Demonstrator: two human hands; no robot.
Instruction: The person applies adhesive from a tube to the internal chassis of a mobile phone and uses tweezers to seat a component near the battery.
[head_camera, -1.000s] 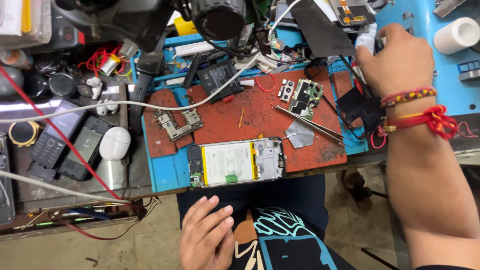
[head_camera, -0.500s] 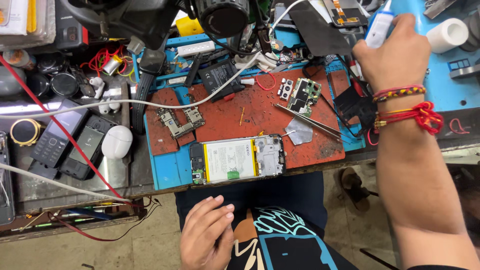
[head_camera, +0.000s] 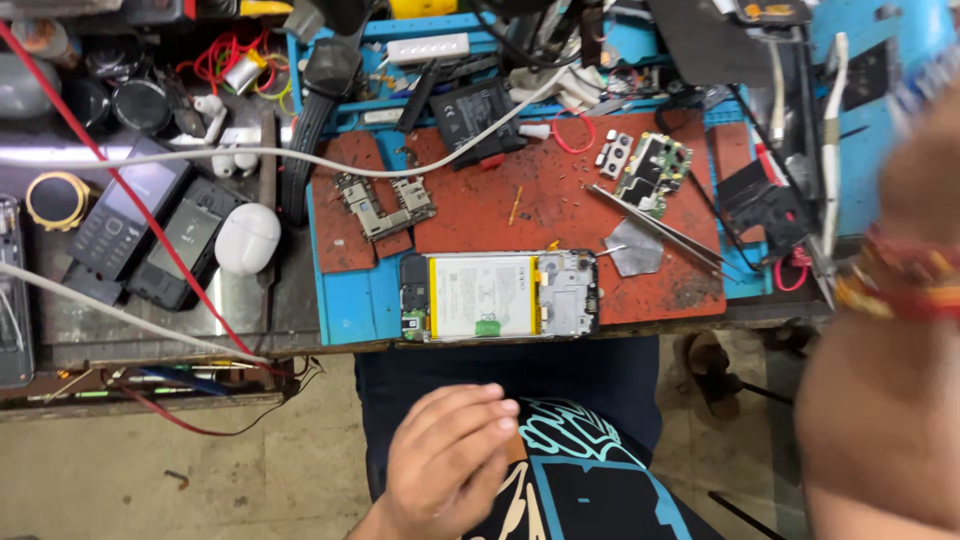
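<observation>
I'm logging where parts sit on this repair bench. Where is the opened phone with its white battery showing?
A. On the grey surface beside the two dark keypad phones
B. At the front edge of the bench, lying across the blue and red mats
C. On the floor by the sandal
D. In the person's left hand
B: the opened phone lies flat at the front edge of the bench, across the blue mat and red mat, with neither hand on it.

Pretty clearly a phone repair bench in a small workshop: an opened phone (head_camera: 500, 296) on a red mat (head_camera: 560, 215), loose circuit boards (head_camera: 655, 170), tweezers (head_camera: 655, 227), a spare battery (head_camera: 475, 112), old handsets (head_camera: 130, 215) on the left, wires everywhere.
</observation>
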